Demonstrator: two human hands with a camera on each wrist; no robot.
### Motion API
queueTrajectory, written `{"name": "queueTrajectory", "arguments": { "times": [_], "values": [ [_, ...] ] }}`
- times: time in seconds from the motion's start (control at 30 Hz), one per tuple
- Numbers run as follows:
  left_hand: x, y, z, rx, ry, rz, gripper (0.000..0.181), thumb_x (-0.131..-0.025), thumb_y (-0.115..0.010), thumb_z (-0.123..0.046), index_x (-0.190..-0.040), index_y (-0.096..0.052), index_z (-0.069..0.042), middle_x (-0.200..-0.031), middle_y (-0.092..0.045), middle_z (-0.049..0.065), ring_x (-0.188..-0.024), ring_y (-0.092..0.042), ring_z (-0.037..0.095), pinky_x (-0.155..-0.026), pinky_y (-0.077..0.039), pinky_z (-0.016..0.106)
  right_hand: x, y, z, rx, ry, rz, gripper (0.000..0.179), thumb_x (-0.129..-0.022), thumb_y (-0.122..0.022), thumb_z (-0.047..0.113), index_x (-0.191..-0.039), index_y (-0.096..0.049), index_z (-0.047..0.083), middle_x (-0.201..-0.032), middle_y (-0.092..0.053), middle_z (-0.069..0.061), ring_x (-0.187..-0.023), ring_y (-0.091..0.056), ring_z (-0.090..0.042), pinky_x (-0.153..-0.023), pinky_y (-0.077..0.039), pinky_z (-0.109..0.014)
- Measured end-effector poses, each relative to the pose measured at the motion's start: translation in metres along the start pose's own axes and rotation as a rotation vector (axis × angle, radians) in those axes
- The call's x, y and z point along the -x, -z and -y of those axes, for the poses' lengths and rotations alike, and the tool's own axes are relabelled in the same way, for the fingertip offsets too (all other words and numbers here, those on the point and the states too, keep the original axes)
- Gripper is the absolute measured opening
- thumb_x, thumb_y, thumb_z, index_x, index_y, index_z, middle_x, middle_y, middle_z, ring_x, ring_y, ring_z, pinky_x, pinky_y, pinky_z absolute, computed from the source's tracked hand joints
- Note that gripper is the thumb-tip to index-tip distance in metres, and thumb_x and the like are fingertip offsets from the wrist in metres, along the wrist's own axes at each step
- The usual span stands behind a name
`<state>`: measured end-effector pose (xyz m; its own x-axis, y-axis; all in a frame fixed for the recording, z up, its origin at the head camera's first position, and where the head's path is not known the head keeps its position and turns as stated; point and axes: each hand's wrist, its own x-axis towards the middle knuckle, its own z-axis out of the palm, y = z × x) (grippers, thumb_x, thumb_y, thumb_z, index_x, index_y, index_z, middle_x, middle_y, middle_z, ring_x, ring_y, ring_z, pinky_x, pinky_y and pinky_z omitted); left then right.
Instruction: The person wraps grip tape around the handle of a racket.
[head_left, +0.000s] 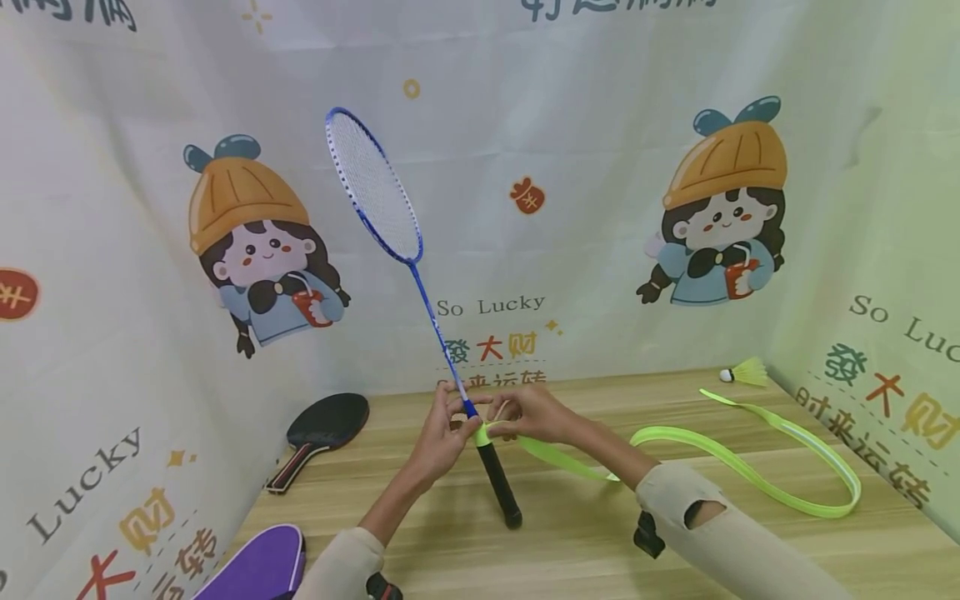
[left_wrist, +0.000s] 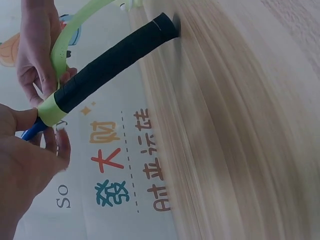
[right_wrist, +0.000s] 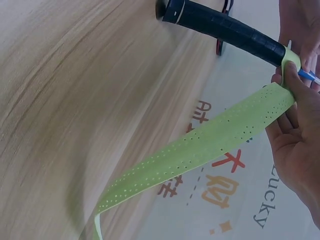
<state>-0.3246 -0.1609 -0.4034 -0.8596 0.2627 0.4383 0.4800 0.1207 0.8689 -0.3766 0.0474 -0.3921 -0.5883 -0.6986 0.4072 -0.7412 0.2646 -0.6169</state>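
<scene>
A blue badminton racket (head_left: 434, 321) stands tilted, head up, its black handle (head_left: 498, 485) pointing down toward the table. My left hand (head_left: 437, 435) holds it between thumb and fingers where the shaft meets the handle. Yellow-green perforated grip tape (right_wrist: 195, 147) circles the handle's top end as a band. Close beside that band, my right hand (head_left: 536, 414) pinches the tape between thumb and fingers. From there the strip runs off to the right, twisting, and its far part lies curved on the tabletop. Whether the handle's butt touches the table I cannot tell.
A black table tennis bat (head_left: 330, 421) lies at the back left of the wooden table (head_left: 420, 550). A purple case (head_left: 262, 562) is at the front left. A yellow shuttlecock (head_left: 746, 373) rests at the back right corner. Printed cloth hangs around the table.
</scene>
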Motion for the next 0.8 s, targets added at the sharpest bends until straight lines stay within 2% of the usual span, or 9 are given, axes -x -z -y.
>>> {"name": "queueTrajectory", "arguments": {
  "times": [0.1,0.2,0.27,0.37,0.47,0.53,0.6,0.7,0.8],
  "values": [
    [0.001,0.003,0.001,0.007,0.009,0.003,0.043,-0.101,-0.056,0.011,-0.137,-0.037,-0.003,-0.138,-0.062,0.025,-0.12,-0.061,0.041,-0.095,-0.055,0.031,-0.002,-0.003,0.0,-0.008,0.023,0.014,0.015,-0.092,-0.08,0.009,-0.102,-0.074,0.0,-0.094,-0.079,-0.012,-0.069,-0.075,-0.015,-0.068,-0.062,-0.025],
    [0.002,0.006,0.002,0.015,0.026,-0.011,0.049,-0.1,-0.056,0.013,-0.144,-0.041,-0.001,-0.136,-0.06,0.027,-0.122,-0.06,0.046,-0.1,-0.055,0.035,-0.002,-0.006,0.001,-0.009,0.021,0.036,0.016,-0.092,-0.079,0.011,-0.103,-0.075,-0.001,-0.088,-0.078,-0.012,-0.067,-0.074,-0.015,-0.066,-0.061,-0.025],
    [0.002,0.006,0.002,-0.01,0.028,-0.032,0.052,-0.098,-0.058,0.014,-0.146,-0.045,-0.001,-0.13,-0.061,0.026,-0.12,-0.061,0.047,-0.1,-0.056,0.038,-0.003,-0.007,0.003,-0.004,0.0,0.043,0.018,-0.092,-0.08,0.013,-0.102,-0.075,-0.001,-0.079,-0.077,-0.01,-0.066,-0.073,-0.012,-0.065,-0.061,-0.024],
    [0.002,0.006,0.001,-0.075,0.024,-0.084,0.054,-0.095,-0.063,0.014,-0.145,-0.051,-0.003,-0.12,-0.066,0.023,-0.116,-0.064,0.045,-0.096,-0.058,0.041,-0.003,-0.009,0.005,0.002,-0.028,0.044,0.019,-0.092,-0.081,0.014,-0.102,-0.074,0.0,-0.078,-0.077,-0.008,-0.066,-0.073,-0.011,-0.065,-0.06,-0.023],
    [0.004,0.006,0.001,-0.157,-0.003,-0.161,0.048,-0.094,-0.072,0.005,-0.139,-0.059,-0.005,-0.11,-0.072,0.017,-0.107,-0.07,0.039,-0.082,-0.059,0.035,-0.004,-0.01,0.007,-0.001,-0.048,0.043,0.019,-0.091,-0.081,0.015,-0.102,-0.074,0.0,-0.078,-0.077,-0.006,-0.067,-0.074,-0.014,-0.065,-0.061,-0.024],
    [0.006,0.004,-0.005,-0.181,0.0,-0.216,0.044,-0.092,-0.076,0.001,-0.134,-0.062,-0.004,-0.105,-0.074,0.018,-0.1,-0.072,0.039,-0.072,-0.057,0.029,-0.004,-0.011,0.01,-0.008,-0.049,0.042,0.019,-0.091,-0.081,0.014,-0.102,-0.074,0.0,-0.078,-0.077,-0.007,-0.067,-0.075,-0.018,-0.065,-0.061,-0.024],
    [0.007,0.003,-0.004,-0.183,-0.003,-0.259,0.042,-0.091,-0.079,-0.004,-0.13,-0.065,-0.004,-0.102,-0.076,0.017,-0.093,-0.074,0.036,-0.064,-0.053,0.024,-0.003,-0.011,0.011,-0.013,-0.045,0.037,0.018,-0.091,-0.082,0.014,-0.101,-0.074,0.0,-0.077,-0.077,-0.006,-0.067,-0.075,-0.017,-0.064,-0.061,-0.024],
    [0.006,0.004,-0.004,-0.156,0.01,-0.281,0.043,-0.09,-0.08,-0.002,-0.13,-0.065,-0.003,-0.101,-0.077,0.017,-0.091,-0.075,0.034,-0.061,-0.054,0.022,-0.004,-0.012,0.009,-0.017,-0.013,0.03,0.017,-0.09,-0.082,0.012,-0.099,-0.074,0.0,-0.078,-0.077,-0.006,-0.066,-0.074,-0.014,-0.063,-0.061,-0.026],
    [0.004,0.007,0.004,-0.136,0.01,-0.268,0.048,-0.092,-0.078,-0.002,-0.137,-0.062,-0.004,-0.104,-0.077,0.015,-0.092,-0.075,0.031,-0.067,-0.055,0.021,-0.004,-0.01,0.005,-0.03,0.019,0.047,0.015,-0.091,-0.08,0.01,-0.101,-0.075,-0.001,-0.084,-0.078,-0.008,-0.07,-0.075,-0.013,-0.066,-0.063,-0.032]
  ]
}}
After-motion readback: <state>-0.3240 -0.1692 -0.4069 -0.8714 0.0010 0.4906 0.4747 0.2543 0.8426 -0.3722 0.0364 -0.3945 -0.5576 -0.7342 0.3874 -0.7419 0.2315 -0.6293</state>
